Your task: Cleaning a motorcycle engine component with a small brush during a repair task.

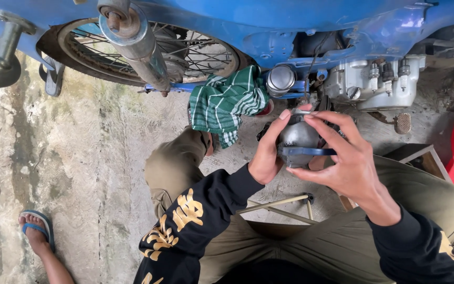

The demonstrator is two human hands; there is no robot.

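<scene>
Carburettor (298,138) body sits cupped between our left hand (265,158) and right hand (345,160), both gripping it, so we should steady it squarely while fingers work.

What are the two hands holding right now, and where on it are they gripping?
Both hands hold a rounded grey metal part. The left hand cups its left side; the right hand grips its right side, thumb along a blue piece at its base.
</scene>
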